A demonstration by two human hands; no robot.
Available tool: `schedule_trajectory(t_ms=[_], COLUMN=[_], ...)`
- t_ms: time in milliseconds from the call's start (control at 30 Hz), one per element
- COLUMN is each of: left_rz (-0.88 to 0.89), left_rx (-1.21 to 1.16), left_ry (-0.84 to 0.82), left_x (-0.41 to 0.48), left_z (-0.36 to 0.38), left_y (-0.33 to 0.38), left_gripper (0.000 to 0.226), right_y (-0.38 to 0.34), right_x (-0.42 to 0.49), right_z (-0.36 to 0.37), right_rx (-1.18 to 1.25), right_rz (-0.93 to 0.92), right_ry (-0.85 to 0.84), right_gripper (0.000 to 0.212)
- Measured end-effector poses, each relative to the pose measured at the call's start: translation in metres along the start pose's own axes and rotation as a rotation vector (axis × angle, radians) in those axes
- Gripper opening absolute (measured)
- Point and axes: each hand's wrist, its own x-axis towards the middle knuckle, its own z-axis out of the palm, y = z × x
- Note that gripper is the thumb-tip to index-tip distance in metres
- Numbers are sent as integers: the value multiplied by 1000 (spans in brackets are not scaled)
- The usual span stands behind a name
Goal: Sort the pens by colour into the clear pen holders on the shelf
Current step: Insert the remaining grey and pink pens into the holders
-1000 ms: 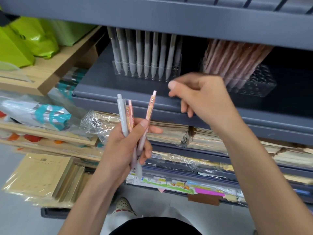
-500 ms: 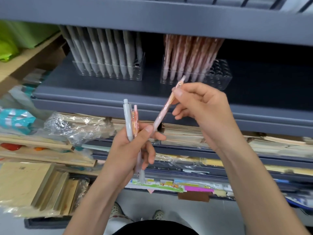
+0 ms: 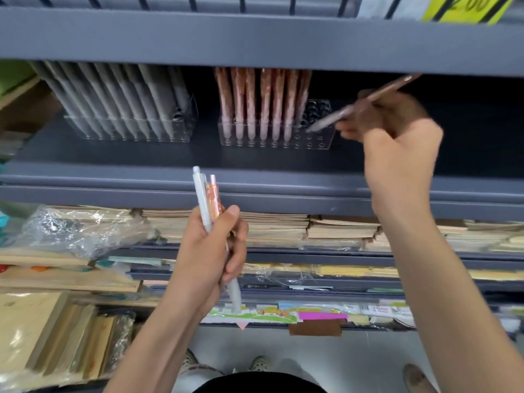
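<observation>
Centrally, the person's left hand (image 3: pixel 209 256) grips a grey pen (image 3: pixel 202 199) and a patterned pink pen (image 3: pixel 215 197) upright, just below the front edge of a grey shelf (image 3: pixel 255 171). At upper right, the blurred right hand (image 3: pixel 397 143) pinches a tilted pink pen (image 3: pixel 354 106), its tip pointing down-left at the empty holes of a clear pen holder (image 3: pixel 317 143); whether it touches is unclear. Standing pink pens (image 3: pixel 263 103) fill that holder's left side. At upper left, a second clear holder (image 3: pixel 181 134) carries grey pens (image 3: pixel 136 92).
</observation>
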Motion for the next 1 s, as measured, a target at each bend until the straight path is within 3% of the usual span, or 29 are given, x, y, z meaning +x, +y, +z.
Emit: schedule_trajectory(t_ms=[133, 267, 467, 733, 867, 1000], left_rz=[-4, -11, -33, -31, -31, -46], left_rx=[65, 171, 140, 179, 194, 137], left_ry=[-17, -76, -16, 27, 0, -5], left_x=[0, -3, -4, -4, -4, -3], left_z=[7, 5, 8, -1, -7, -12], left_y=[-1, -2, 3, -2, -3, -3], left_gripper=[13, 29, 38, 30, 46, 44], right_y=[10, 22, 25, 23, 23, 21], right_x=[19, 29, 45, 49, 53, 54], right_z=[7, 17, 32, 41, 41, 43], right_rx=[-70, -365, -711, -647, -701, -713], right_rz=[-148, -239, -332, -196, -183, -180], right_ry=[27, -22, -137, -174, -163, -171], right_gripper=[10, 6, 22, 21, 19, 17])
